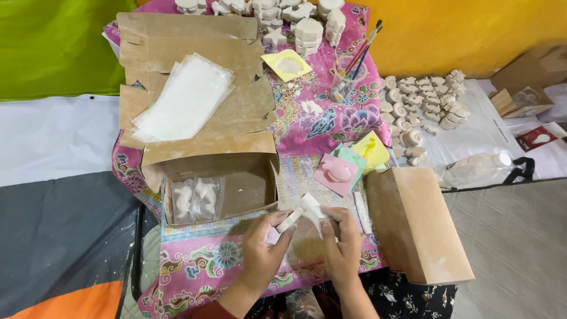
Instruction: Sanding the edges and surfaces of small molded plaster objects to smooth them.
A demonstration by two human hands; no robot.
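Left hand (264, 247) and right hand (341, 243): both are gripping 1 white plaster piece (302, 211) in a clear bag, fingers closed on it, at the near edge of the pink floral cloth (201, 260). Open cardboard box (218, 189) is sitting just left; closed brown box (416, 221) right.

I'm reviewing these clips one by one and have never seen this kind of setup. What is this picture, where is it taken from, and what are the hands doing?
There is no machine here: a camera worn on a person's head looks down at their own two bare hands. The left hand and right hand together hold a small white plaster piece over a pink floral cloth. In front stands an open cardboard box with bagged white figures inside, and a stack of clear plastic bags lies on its flap. To the right are coloured moulds, a closed brown box, paintbrushes and many more white figures.
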